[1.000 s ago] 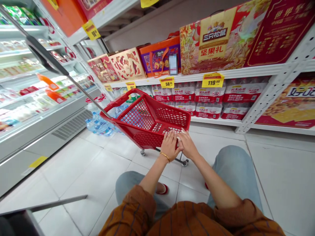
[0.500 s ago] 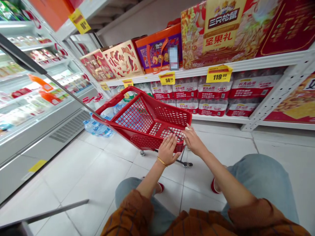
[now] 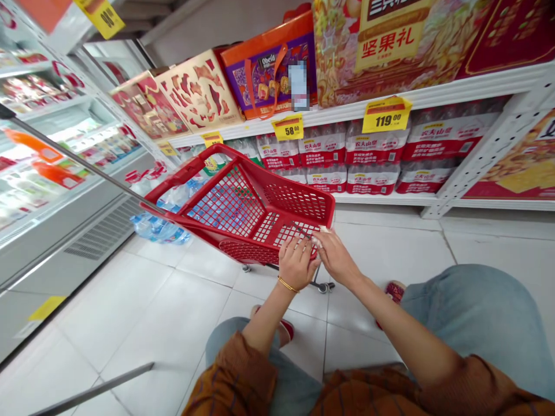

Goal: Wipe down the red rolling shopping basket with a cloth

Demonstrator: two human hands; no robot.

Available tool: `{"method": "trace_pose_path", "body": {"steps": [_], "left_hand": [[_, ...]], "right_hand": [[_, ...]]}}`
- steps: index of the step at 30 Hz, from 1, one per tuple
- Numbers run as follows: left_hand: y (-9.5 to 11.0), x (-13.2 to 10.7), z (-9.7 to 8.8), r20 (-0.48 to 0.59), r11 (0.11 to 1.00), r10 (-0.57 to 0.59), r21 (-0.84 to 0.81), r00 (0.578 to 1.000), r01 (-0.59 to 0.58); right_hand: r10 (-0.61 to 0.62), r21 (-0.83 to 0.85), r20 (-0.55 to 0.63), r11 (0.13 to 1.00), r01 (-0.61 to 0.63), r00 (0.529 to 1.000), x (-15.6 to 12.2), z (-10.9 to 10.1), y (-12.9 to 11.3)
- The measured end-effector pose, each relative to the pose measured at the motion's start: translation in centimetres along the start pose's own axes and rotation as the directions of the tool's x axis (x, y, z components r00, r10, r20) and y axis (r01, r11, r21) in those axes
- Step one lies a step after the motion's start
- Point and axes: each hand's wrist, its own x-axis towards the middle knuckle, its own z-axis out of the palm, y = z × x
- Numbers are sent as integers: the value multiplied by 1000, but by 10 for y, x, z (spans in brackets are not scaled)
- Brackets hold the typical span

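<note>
A red plastic shopping cart (image 3: 243, 214) with a mesh basket stands on the tiles in front of me. My left hand (image 3: 297, 267), with a gold bracelet at the wrist, is closed over the rim at the cart's near end, fingers curled to the inside. Just right of it, my right hand (image 3: 337, 257) presses a crumpled white wipe (image 3: 324, 230) against the same rim near the corner. Most of the wipe is hidden under the fingers. A thin dark strip (image 3: 300, 229) lies in the basket, close to my fingertips.
White shelving (image 3: 433, 199) runs behind the cart, with gift boxes (image 3: 273, 75) above and shrink-wrapped bottle packs (image 3: 368, 150) below. Blue-tinted bottle packs (image 3: 160, 225) sit on the floor beyond the cart. A refrigerated case (image 3: 87, 242) lines the left. A metal pole (image 3: 78, 156) crosses the view.
My left hand's fingers have gone from lying nearly flat to curling over the rim. The right hand with the wipe has shifted slightly left, closer to it. The view has tilted a little.
</note>
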Motion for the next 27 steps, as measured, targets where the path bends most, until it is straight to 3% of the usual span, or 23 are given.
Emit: {"method": "trace_pose_path", "body": {"steps": [4, 10, 20, 27], "left_hand": [[-6, -3, -8, -41, 998, 62, 7, 997, -62], [-16, -9, -16, 2, 993, 117, -14, 993, -117], [-33, -13, -29, 92, 971, 231, -86, 969, -223], [-36, -12, -33, 119, 963, 257, -120, 959, -243]], "right_hand": [[-27, 71, -49, 997, 31, 998, -1, 4, -10], [-130, 58, -61, 989, 134, 990, -5, 12, -13], [-171, 22, 34, 985, 170, 985, 29, 13, 26], [-144, 35, 15, 989, 144, 989, 36, 15, 31]]}}
